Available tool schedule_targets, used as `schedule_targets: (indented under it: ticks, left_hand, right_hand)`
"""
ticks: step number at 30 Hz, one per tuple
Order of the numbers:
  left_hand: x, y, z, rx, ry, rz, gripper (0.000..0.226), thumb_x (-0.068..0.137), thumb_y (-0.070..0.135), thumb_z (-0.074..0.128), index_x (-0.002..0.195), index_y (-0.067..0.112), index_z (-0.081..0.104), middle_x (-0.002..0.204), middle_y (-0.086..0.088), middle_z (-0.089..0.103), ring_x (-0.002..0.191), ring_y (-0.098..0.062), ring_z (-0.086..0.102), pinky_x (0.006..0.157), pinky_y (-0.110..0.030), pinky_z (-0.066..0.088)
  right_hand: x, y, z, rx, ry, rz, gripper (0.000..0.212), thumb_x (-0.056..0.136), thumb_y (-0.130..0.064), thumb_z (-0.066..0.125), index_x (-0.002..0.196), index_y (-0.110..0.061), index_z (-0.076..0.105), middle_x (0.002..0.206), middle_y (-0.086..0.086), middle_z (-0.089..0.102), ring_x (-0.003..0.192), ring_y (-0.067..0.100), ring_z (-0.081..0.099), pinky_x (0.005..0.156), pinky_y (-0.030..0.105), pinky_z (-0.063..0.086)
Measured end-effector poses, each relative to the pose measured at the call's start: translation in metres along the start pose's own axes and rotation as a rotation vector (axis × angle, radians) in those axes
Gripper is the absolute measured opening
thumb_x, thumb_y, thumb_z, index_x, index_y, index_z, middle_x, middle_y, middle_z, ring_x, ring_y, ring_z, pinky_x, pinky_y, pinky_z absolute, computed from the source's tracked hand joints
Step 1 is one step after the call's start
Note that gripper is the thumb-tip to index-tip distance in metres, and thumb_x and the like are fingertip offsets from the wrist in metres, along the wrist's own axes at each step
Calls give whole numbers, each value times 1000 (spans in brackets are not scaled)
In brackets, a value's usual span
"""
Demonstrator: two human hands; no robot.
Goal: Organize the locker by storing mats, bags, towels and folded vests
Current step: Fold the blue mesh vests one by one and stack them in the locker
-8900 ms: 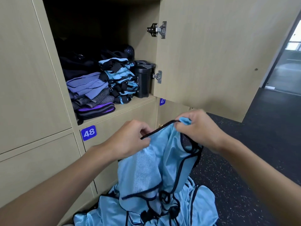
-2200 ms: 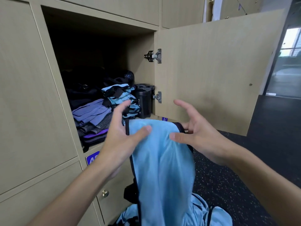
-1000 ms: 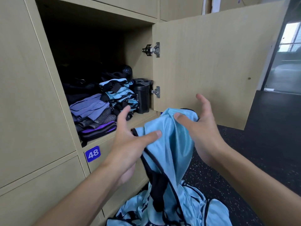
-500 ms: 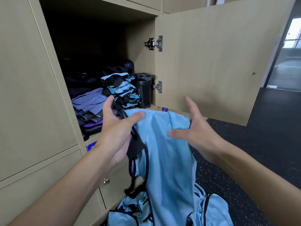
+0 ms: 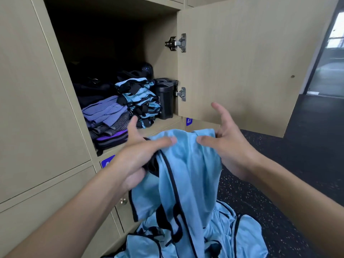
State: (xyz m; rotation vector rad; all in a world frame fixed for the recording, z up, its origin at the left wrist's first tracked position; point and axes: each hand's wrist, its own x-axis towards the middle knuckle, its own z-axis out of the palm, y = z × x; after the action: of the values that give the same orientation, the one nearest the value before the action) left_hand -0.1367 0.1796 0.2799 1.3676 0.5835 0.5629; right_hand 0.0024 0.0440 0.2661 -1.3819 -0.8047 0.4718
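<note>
A light blue vest with black trim (image 5: 188, 174) hangs in front of me, draped over both hands. My left hand (image 5: 137, 157) pinches its left top edge, thumb lying across the fabric. At the right top corner my right hand (image 5: 229, 144) holds it between thumb and lower fingers, with the index finger raised. Below lies a pile of loose blue vests (image 5: 186, 241) on the floor. The open locker (image 5: 115, 43) holds a stack of folded blue vests (image 5: 139, 101), folded purple and grey towels (image 5: 106, 114) and dark bags (image 5: 89, 88) at the back.
A black bottle (image 5: 165, 101) stands in the locker's right front corner by the lower hinge. The locker door (image 5: 242, 62) stands open to the right, behind my right hand. Shut lockers surround the open one. Dark speckled floor (image 5: 260, 174) stretches right.
My hands have come closer together at the vest's top edge, bunching the fabric between the thumbs. The view has dropped a little.
</note>
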Motion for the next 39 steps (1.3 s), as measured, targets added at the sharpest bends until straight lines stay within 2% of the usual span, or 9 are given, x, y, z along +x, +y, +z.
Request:
schedule_targets:
  ticks: [3, 5, 8, 12, 18, 23, 29, 32, 39]
  left_hand:
    - [-5, -6, 4, 72, -69, -38, 123, 72, -14, 76, 146, 62, 13, 110, -3, 70, 85, -17, 75, 66, -33, 59]
    - [-5, -3, 4, 59, -29, -12, 119, 74, -16, 74, 147, 59, 17, 109, -9, 71, 82, -20, 74, 71, -34, 60]
    - [-2, 0, 0, -16, 100, 29, 109, 73, -13, 76, 148, 48, 27, 108, -8, 72, 82, -22, 74, 76, -40, 61]
    - [-2, 0, 1, -46, 151, 44, 95, 77, -14, 72, 143, 42, 33, 98, -17, 70, 76, -28, 68, 81, -53, 59]
    - [3, 5, -2, -126, 154, 35, 81, 81, -8, 73, 141, 33, 39, 111, -13, 67, 84, -25, 74, 73, -37, 61]
    - [-6, 5, -4, -18, -102, -61, 84, 76, -20, 69, 136, 35, 47, 92, -16, 76, 78, -23, 75, 61, -29, 61]
    - [-3, 6, -8, -23, 43, 34, 72, 74, -20, 71, 128, 26, 55, 100, -17, 69, 72, -23, 74, 66, -42, 63]
    - [-3, 4, -9, 69, 78, 37, 61, 80, -15, 70, 123, 25, 56, 98, -14, 68, 71, -28, 70, 74, -57, 59]
    - [1, 1, -13, 104, -24, -87, 20, 91, -8, 61, 107, 2, 67, 96, -21, 73, 68, -18, 73, 64, -25, 61]
  right_hand:
    - [5, 1, -5, -29, 107, -34, 87, 83, -1, 67, 136, -58, 30, 88, 17, 52, 83, 31, 49, 89, 73, 41]
    - [7, -1, -11, -42, 163, -24, 82, 89, 1, 63, 139, -55, 29, 89, 16, 52, 82, 30, 50, 91, 71, 42]
    - [6, -3, -22, -156, 226, -33, 75, 94, -2, 56, 145, -48, 25, 75, 9, 48, 65, 22, 49, 73, 47, 59]
    - [-1, -5, -24, -491, 235, -68, 68, 99, -10, 47, 152, -37, 14, 65, -1, 35, 40, 6, 31, 40, 16, 34]
    - [3, -2, -32, -511, 380, -61, 49, 99, -12, 49, 144, -28, 35, 57, -4, 37, 41, 4, 35, 42, 15, 33]
    - [6, -2, -34, -214, 455, 66, 37, 97, -17, 60, 133, -23, 51, 89, 0, 58, 75, 13, 55, 63, 25, 46]
    - [-8, -5, -41, -180, -40, 214, 66, 83, -2, 74, 134, -31, 44, 116, 26, 63, 102, 39, 67, 94, 48, 53]
    - [-9, -2, -40, -361, -52, 149, 50, 83, 2, 73, 121, -27, 57, 108, 30, 65, 85, 36, 68, 86, 50, 55]
    - [-9, 2, -41, -588, 149, 28, 17, 84, -16, 76, 96, -25, 68, 83, -4, 62, 62, 10, 55, 59, 24, 45]
